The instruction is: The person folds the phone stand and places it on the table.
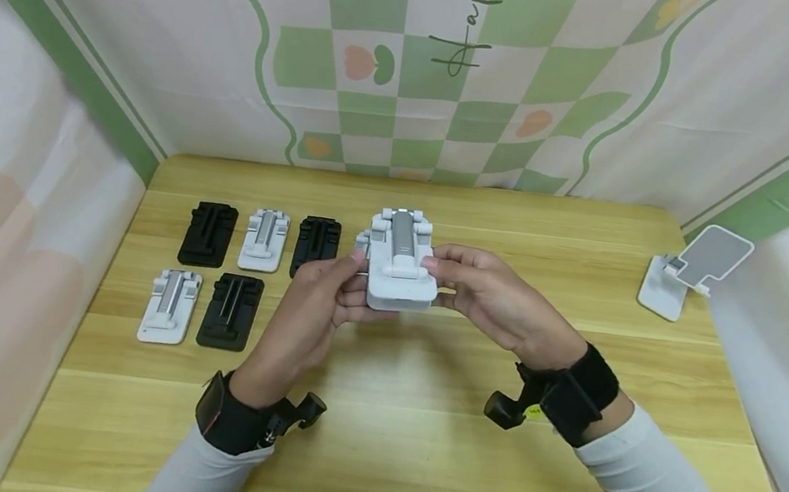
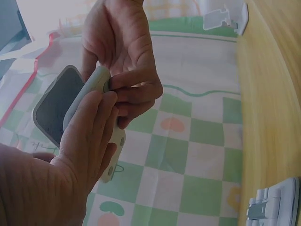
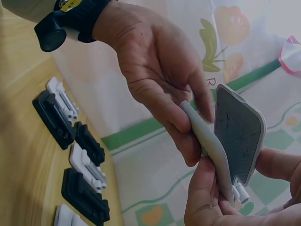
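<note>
A white folding phone stand (image 1: 402, 268) is held up above the table between both hands. My left hand (image 1: 316, 290) holds its left side, thumb at the edge and fingers underneath. On the right side, my right hand (image 1: 501, 299) pinches it between thumb and fingers. In the right wrist view the stand's grey-padded plate (image 3: 239, 134) stands at an angle from its base (image 3: 207, 136). The left wrist view shows fingers of both hands against the base, partly covering it.
Left on the wooden table (image 1: 411, 450) lie folded phone stands in rows, including a black one (image 1: 208, 234) and white ones (image 1: 170, 307). Another white stand (image 1: 362, 241) is mostly hidden behind the held one. An unfolded white stand (image 1: 714, 261) stands at the far right edge.
</note>
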### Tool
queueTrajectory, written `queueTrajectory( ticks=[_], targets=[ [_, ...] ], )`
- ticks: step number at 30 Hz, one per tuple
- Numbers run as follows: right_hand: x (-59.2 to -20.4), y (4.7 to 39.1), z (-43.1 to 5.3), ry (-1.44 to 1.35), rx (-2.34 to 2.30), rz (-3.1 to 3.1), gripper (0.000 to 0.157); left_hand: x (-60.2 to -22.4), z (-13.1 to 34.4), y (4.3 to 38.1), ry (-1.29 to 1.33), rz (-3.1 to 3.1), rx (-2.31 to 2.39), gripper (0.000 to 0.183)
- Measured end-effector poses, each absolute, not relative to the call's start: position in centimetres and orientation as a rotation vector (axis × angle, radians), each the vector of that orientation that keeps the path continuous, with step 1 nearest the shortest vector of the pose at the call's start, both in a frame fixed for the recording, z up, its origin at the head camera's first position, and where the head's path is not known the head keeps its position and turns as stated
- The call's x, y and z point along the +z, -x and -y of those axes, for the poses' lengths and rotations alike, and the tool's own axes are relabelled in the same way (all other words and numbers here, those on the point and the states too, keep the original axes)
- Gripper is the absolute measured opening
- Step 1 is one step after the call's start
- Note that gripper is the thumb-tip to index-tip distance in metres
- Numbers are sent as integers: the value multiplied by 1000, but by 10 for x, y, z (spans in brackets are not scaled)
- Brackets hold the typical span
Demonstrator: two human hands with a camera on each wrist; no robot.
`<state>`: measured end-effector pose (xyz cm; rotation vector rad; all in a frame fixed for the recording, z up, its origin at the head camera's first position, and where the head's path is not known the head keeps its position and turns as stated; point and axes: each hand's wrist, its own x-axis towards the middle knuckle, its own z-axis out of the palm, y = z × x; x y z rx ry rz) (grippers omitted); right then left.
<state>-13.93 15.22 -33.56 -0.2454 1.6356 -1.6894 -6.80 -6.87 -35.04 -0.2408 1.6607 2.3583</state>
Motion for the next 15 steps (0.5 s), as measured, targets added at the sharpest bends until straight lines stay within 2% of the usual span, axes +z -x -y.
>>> queueTrajectory(
  ticks=[15],
  targets=[
    [-338,138,-155,276,-1705,-1663,37,-348,66,69,264,-1776,2288,34]
  ],
)
